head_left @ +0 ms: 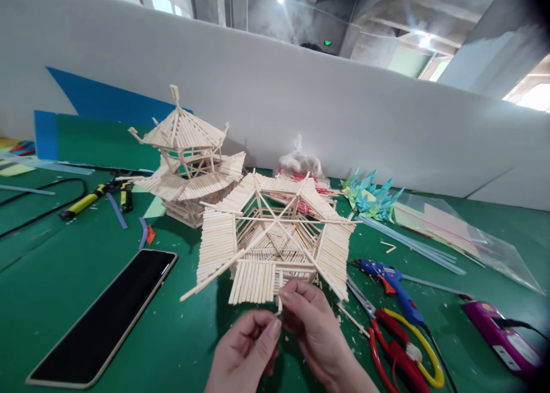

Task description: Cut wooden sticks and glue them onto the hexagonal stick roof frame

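A pavilion model of thin wooden sticks (pixel 253 278) stands in front of me, its six-sided roof open in the middle and crossed by long sticks. At the front edge of that roof my right hand (pixel 311 324) pinches a short wooden stick (pixel 281 306) between thumb and fingers. Just left of it and lower, my left hand (pixel 249 344) is closed, thumb pressed on the forefinger, close to the stick's lower end. What it grips, if anything, is hidden. The roof's front panel ends in a gap beside my right fingertips.
A finished-looking stick pagoda (pixel 189 164) stands behind left. A phone (pixel 107 318) lies left; pliers (pixel 92 201) lie beyond it. To the right are a blue glue gun (pixel 393 284), scissors (pixel 365 301), red-handled cutters (pixel 399 353), a purple power strip (pixel 498 333) and glue sticks (pixel 412 244).
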A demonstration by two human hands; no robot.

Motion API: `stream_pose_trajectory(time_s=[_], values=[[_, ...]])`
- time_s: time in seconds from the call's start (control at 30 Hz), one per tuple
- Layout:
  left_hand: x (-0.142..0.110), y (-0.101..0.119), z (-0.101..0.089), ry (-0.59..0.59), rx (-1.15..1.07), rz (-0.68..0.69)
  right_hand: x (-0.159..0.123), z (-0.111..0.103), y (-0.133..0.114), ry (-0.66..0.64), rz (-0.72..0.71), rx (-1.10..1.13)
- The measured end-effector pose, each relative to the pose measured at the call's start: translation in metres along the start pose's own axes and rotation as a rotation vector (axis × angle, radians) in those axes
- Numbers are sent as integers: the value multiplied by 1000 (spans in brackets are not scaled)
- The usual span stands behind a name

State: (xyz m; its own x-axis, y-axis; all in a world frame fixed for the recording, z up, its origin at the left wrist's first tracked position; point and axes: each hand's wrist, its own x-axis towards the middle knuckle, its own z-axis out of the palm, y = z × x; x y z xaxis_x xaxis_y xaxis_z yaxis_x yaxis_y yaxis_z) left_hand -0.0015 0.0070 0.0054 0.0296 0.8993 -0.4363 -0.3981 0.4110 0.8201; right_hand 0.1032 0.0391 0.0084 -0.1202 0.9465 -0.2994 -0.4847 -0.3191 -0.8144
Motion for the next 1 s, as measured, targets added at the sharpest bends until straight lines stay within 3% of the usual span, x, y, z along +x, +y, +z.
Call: stream_pose_trajectory(time_s=[0.33,1.0], values=[[8,8,10,160,-100,99,12,-5,7,0,11,-23],[8,15,10,123,-72,87,13,-1,2,-6,55,0]])
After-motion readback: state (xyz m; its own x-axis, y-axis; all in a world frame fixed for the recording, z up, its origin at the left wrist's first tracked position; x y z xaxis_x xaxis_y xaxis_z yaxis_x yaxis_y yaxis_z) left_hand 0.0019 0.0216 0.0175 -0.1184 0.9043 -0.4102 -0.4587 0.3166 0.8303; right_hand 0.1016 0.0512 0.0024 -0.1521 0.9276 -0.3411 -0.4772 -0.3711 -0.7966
